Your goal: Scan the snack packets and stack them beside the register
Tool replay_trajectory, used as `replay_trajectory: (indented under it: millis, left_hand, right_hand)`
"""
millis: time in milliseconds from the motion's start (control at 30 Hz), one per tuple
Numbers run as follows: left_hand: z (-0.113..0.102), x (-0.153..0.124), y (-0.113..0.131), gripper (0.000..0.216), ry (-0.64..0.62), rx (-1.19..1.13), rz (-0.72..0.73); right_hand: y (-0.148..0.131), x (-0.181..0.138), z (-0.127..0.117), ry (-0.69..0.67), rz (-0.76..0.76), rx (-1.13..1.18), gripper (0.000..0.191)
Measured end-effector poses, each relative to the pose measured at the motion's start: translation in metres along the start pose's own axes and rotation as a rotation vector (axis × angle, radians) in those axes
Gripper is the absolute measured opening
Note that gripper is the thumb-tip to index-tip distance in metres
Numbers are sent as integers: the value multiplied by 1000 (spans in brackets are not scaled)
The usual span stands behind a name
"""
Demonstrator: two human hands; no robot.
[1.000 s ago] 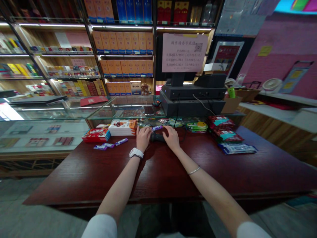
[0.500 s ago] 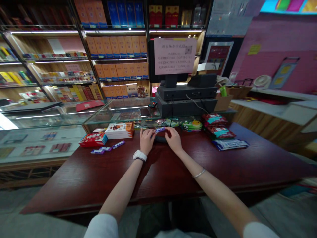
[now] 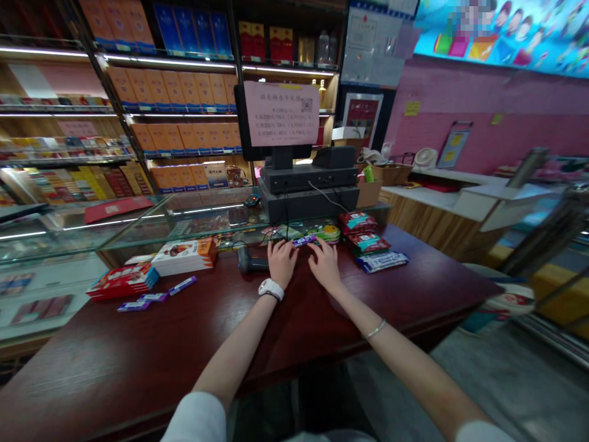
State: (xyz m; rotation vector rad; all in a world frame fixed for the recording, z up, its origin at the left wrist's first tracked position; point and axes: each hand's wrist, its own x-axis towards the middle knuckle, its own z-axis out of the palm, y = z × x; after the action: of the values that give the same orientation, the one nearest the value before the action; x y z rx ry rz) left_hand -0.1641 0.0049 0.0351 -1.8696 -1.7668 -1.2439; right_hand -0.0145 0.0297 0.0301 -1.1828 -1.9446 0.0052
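Note:
A small purple-and-white candy pack (image 3: pixel 304 240) is held up between my two hands by its ends. My left hand (image 3: pixel 281 265) pinches its left end, and my right hand (image 3: pixel 324 265) has its fingertips at the right end. Just left of my left hand, a black barcode scanner (image 3: pixel 251 263) lies on the dark red table (image 3: pixel 207 331). Several like purple packs (image 3: pixel 183 285) lie farther left, in front of a red box (image 3: pixel 123 281) and a white-and-orange box (image 3: pixel 184 256).
Right of my hands are red-brown snack bags (image 3: pixel 365 240) and blue-and-white packets (image 3: pixel 383 261). Behind them stands a cash register (image 3: pixel 308 178) with a paper sign (image 3: pixel 282 115) on its screen. A glass display counter (image 3: pixel 184 212) borders the table's far side; green packets (image 3: pixel 327 233) lie near it.
My view has turned to the right. Both hands have moved right over the table with the candy pack, and the barcode scanner now shows to their left.

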Motion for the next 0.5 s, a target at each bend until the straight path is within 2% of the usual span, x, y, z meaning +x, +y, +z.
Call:
replay_trajectory:
  millis: [300, 500]
  left_hand:
    - [51, -4, 54, 43, -243, -6, 65]
    - [80, -6, 75, 57, -393, 16, 36]
  right_hand:
    - [59, -10, -16, -69, 41, -247, 52]
    - [81, -2, -15, -86, 96, -343, 47]
